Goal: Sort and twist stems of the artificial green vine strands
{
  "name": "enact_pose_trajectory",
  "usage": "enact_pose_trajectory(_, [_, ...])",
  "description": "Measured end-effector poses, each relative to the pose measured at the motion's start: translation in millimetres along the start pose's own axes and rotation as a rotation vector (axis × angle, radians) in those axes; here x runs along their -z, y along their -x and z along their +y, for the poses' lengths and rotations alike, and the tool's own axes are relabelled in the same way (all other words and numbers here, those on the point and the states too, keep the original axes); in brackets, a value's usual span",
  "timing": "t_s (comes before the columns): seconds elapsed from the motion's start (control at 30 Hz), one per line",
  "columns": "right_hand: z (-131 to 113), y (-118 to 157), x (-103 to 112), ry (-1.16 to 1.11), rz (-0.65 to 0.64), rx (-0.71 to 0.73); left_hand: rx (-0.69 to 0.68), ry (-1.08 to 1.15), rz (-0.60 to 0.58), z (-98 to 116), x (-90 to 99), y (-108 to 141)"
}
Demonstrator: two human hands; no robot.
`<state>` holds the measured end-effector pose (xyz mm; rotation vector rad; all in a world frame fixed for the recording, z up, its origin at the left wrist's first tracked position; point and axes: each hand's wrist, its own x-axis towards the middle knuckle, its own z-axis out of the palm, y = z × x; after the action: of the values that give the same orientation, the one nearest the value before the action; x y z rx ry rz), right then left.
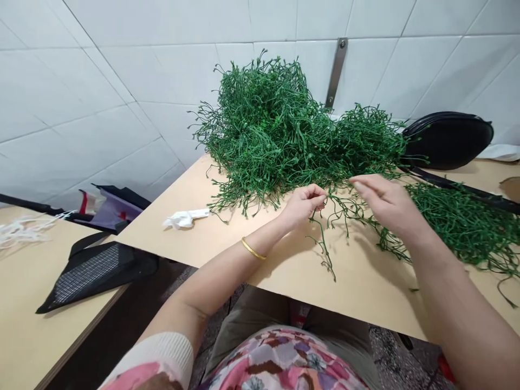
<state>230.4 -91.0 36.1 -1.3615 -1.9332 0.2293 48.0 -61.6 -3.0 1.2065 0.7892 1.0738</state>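
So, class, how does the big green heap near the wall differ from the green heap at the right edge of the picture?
The wall heap piles up high, while the right-edge heap lies low. The wall heap sits within the picture; the right-edge heap runs past its border. Both are green, thin-stemmed and tangled, and both rest on the pale table.

The left hand's (303, 203) fingers cover the pinched part of a green stem (324, 245), while at the right hand's (384, 203) fingertips the detail is too fine to tell whether a strand is gripped. The right edge cuts off the right pile (463, 222), a white item (501, 153) and a brown object (512, 189), too little shown to identify; the left edge crops the white cords (28, 230). The left sleeve (173, 349) runs out at the bottom.
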Motion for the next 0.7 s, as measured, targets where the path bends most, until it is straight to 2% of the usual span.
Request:
enact_pose_trajectory(0.1, [4, -5, -24, -0.265, -0.228, -0.069, -0.047, -0.014, 0.003, 2, -0.1, -1])
enact_pose_trajectory(0.17, [14, -1, -39, -0.328, -0.295, -0.124, -0.026, 0.002, 0.017, -1, 2.3, -1])
enact_pose_trajectory(0.2, [18, 2, -45, -0.322, -0.277, -0.142, -0.014, 0.005, 0.019, -3, 4.0, -1])
enact_pose_trajectory(0.27, [24, 8, -52, -0.207, -0.149, -0.12, 0.0, -0.015, -0.001, -6, 7.5, 1])
enact_pose_trajectory(0.33, [25, 12, -54, 0.009, 0.017, -0.006, -0.003, -0.063, -0.03, -8, 9.7, 3])
enact_pose_trajectory(0.4, [24, 13, -54, 0.253, 0.113, 0.156, 0.009, -0.113, -0.066, -8, 10.0, 4])
enact_pose_trajectory(0.53, [19, 15, -56, 0.545, 0.117, 0.361, 0.02, -0.163, -0.125, -11, 6.7, 5])
enact_pose_trajectory(0.63, [18, 17, -59, 0.554, 0.059, 0.411, -0.023, -0.139, -0.047, -16, 5.9, 4])
enact_pose_trajectory(0.7, [18, 18, -60, 0.457, -0.004, 0.421, -0.019, -0.106, -0.002, -18, 7.5, 4])
